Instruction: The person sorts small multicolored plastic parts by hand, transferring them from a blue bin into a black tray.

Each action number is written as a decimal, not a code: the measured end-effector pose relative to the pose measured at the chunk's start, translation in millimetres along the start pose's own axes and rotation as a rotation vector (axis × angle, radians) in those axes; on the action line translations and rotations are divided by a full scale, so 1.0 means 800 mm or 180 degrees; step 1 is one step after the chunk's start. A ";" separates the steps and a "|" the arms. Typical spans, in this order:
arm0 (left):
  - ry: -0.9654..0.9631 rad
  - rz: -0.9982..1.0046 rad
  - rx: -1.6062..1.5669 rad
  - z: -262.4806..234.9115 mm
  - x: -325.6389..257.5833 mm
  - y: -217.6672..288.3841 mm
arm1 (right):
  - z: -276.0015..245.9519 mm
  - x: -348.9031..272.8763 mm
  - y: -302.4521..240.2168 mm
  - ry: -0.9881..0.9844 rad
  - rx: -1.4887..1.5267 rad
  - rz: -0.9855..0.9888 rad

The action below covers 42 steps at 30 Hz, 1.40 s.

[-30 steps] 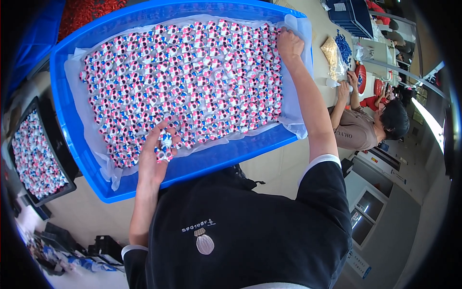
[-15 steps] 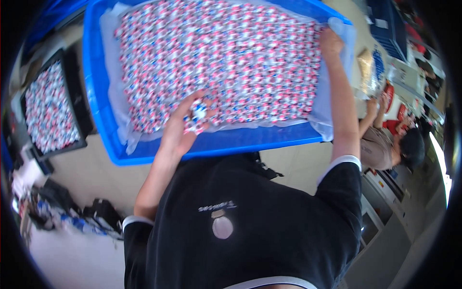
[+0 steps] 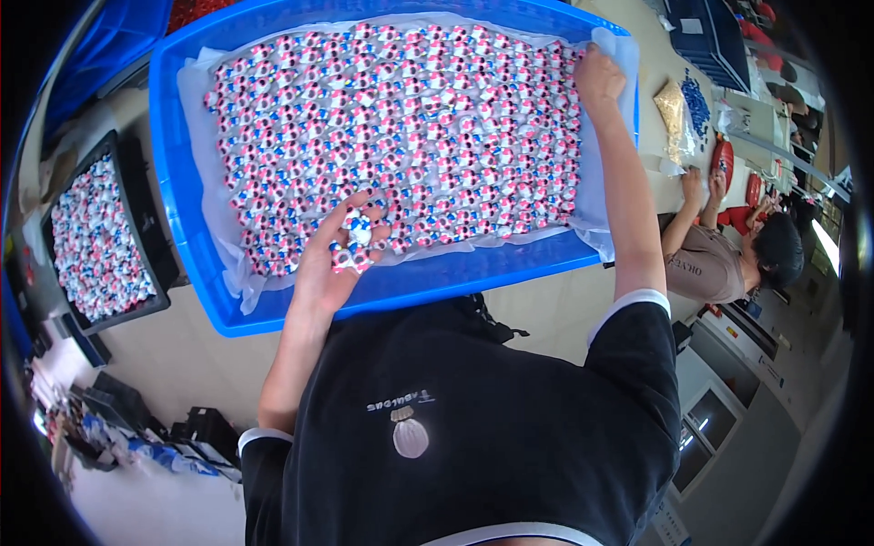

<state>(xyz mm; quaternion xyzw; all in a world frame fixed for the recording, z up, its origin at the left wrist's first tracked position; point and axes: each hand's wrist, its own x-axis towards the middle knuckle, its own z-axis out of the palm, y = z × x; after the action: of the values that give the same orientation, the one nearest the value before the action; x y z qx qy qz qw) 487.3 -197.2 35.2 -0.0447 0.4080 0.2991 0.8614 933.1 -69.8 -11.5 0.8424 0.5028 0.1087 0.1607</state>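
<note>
Moved since the frame half a second before: the whole view, in which the tub now sat lower; both hands kept their places against it.

Item: blue tub (image 3: pixel 437 280), long axis left to right, the right end slightly higher in view. Item: white liner (image 3: pixel 200 146), crumpled, spread inside the tub. Item: black crate (image 3: pixel 151 227), left of the tub, long axis running up and down the view, heaped with similar pieces. Item: right-hand grip (image 3: pixel 601 77), at the tub's upper right corner, fingers curled downward; cannot tell whether closed on a figure or on the liner. Item: left-hand grip (image 3: pixel 325 273), palm up above the near edge, fingers loosely closed around several held figures (image 3: pixel 359 232), the lowest with dark spots facing the camera. Item: small figures (image 3: pixel 410 136), pink, white and blue, packed in the tub in rows, many with dark spots upward; individual long axes too small to tell.
</note>
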 end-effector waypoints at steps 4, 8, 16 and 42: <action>0.0162 0.0005 0.0028 0.003 0.001 0.000 | -0.054 -0.066 -0.011 0.0307 0.1008 -0.0349; 0.0246 0.0083 0.0075 0.002 -0.003 0.002 | -0.055 -0.118 -0.041 -0.1931 0.4357 -0.0350; 0.0208 0.0318 -0.0202 -0.024 -0.025 0.026 | -0.097 -0.226 -0.202 -0.2589 0.4755 -0.2201; -0.0440 -0.0371 0.0196 -0.076 -0.044 0.060 | -0.178 -0.319 -0.259 -0.2391 0.4117 -0.3494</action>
<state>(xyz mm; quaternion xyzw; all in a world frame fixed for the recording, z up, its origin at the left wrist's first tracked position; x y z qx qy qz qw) 402.2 -194.1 28.4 -0.0211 0.3532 0.2382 0.9045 595.3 -180.1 35.8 0.3920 0.7089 -0.5642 -0.1592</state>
